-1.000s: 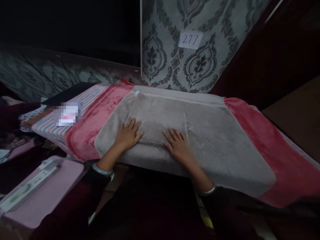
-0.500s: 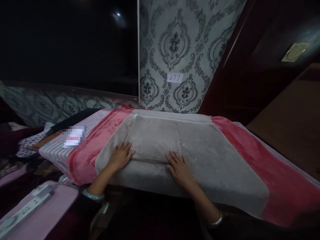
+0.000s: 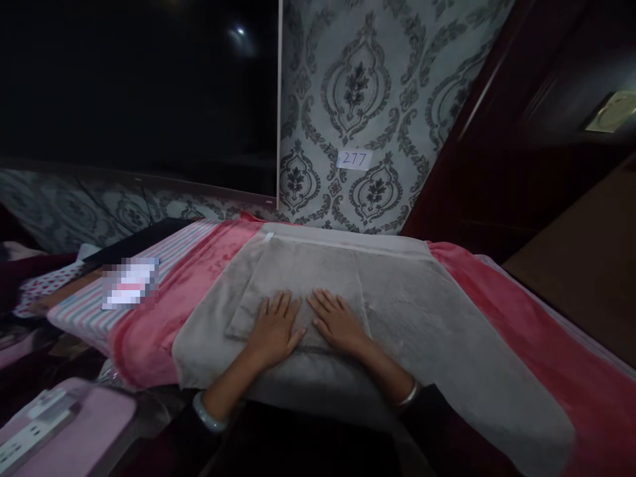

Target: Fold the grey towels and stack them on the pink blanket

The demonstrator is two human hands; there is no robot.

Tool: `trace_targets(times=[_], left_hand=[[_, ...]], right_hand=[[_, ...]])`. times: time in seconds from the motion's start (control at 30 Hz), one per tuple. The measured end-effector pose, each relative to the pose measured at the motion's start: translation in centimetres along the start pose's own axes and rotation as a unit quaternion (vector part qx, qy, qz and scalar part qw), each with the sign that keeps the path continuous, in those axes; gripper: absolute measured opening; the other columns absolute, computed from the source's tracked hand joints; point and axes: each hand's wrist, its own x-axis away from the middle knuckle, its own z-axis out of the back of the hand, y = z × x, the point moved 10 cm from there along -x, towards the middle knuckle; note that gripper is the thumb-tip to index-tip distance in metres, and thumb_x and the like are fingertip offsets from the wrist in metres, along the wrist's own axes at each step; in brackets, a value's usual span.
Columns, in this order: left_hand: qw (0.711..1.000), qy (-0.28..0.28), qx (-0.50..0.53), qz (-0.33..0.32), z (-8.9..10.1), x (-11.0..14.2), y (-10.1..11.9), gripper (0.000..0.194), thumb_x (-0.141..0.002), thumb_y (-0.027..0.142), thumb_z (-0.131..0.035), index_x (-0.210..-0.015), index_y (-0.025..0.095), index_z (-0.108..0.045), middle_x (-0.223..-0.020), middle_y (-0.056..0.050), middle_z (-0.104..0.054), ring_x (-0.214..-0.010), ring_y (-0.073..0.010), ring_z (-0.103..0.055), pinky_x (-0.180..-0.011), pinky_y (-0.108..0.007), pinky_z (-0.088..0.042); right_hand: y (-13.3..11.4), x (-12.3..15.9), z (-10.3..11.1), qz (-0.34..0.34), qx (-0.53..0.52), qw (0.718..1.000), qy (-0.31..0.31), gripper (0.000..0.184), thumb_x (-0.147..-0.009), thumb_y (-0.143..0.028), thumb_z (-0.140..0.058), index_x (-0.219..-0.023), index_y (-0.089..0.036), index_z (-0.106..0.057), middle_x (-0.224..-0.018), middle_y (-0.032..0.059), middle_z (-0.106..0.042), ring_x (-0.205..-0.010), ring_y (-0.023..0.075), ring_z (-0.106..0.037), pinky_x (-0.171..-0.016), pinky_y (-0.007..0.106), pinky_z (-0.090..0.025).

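A: Left hand: palm down, fingers fanned a little, thumb well out, lying on the folded grey cloth. Right hand?

B: Much the same. Flat, fingers stretched and slightly parted, thumb pointing towards the other one. The two are near each other, not touching. Neither is gripping anything.

A: Position of the folded grey cloth, with the grey sheet as landmark?

B: On top of the grey sheet, left of its middle. The colours match closely; whether the two are one piece I cannot tell from here.

A: Surroundings: pink blanket showing past the left and right sides of the grey sheet, striped cloth further left of it. Number card on the patterned wall beyond its far edge.

B: Step in hand, by my judgement: pressing or smoothing the folded layers. The top looks mostly level, with a darker line along its near edge.

A: And the next move calls for what, would you say?

B: Level palms and light, even weight, I think, stroking outward from the middle. A hard push could slide the layers over the grey sheet or raise a ripple. Any lifting would need fingertips under an edge.
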Motion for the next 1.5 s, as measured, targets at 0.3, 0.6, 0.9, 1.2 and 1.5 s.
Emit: trace_targets(times=[0.3,0.6,0.9,1.2,1.5], left_hand=[[0.998,0.054,0.001,-0.014,0.3,0.7,0.0,0.06,-0.095,0.043,-0.055,-0.153,0.029,-0.047,-0.16,-0.017,-0.043,-0.148,-0.0395,-0.038,-0.115,-0.065,-0.033],[0.997,0.071,0.002,-0.02,0.2,1.1,-0.1,0.057,-0.092,0.04,-0.058,-0.148,0.033,-0.053,-0.159,-0.014,-0.044,-0.147,-0.0393,-0.038,-0.113,-0.065,-0.035],[0.996,0.082,0.01,-0.026,0.4,1.2,-0.2,0.056,-0.091,0.039,-0.059,-0.146,0.032,-0.055,-0.159,-0.014,-0.045,-0.147,-0.0388,-0.04,-0.113,-0.065,-0.036],[0.991,0.115,0.07,-0.011,1.4,1.7,-0.5,0.046,-0.092,0.036,-0.058,-0.135,0.023,-0.062,-0.148,-0.015,-0.055,-0.141,-0.0363,-0.046,-0.114,-0.061,-0.039],[0.966,-0.002,0.249,-0.065,2.3,-5.2,-2.7,0.052,-0.1,0.041,-0.043,-0.148,0.023,-0.049,-0.155,-0.011,-0.05,-0.145,-0.0241,-0.043,-0.122,-0.046,-0.034]], right_hand=[[-0.3,-5.3,2.6,0.044,-0.004,0.999,-0.005,0.054,-0.106,-0.041,-0.034,-0.159,-0.03,-0.036,-0.168,0.0057,-0.028,-0.157,0.0269,-0.019,-0.124,0.057,-0.018],[5.3,-14.1,1.4,0.061,0.021,0.997,-0.038,0.06,-0.105,-0.054,-0.031,-0.161,-0.034,-0.028,-0.171,0.0026,-0.02,-0.157,0.0303,-0.014,-0.123,0.062,-0.016],[9.9,-17.6,1.9,-0.057,0.003,0.998,-0.032,0.061,-0.106,-0.052,-0.027,-0.163,-0.03,-0.023,-0.171,0.0054,-0.017,-0.157,0.0314,-0.015,-0.124,0.059,-0.017],[2.6,-12.3,0.8,0.006,0.006,0.999,-0.041,0.06,-0.105,-0.055,-0.031,-0.162,-0.036,-0.025,-0.172,0.0032,-0.015,-0.156,0.0401,-0.011,-0.12,0.07,-0.014],[-4.7,-2.6,-0.2,0.178,-0.065,0.981,-0.051,0.056,-0.105,-0.049,-0.04,-0.159,-0.033,-0.035,-0.167,0.0044,-0.031,-0.157,0.0297,-0.012,-0.125,0.062,-0.006]])
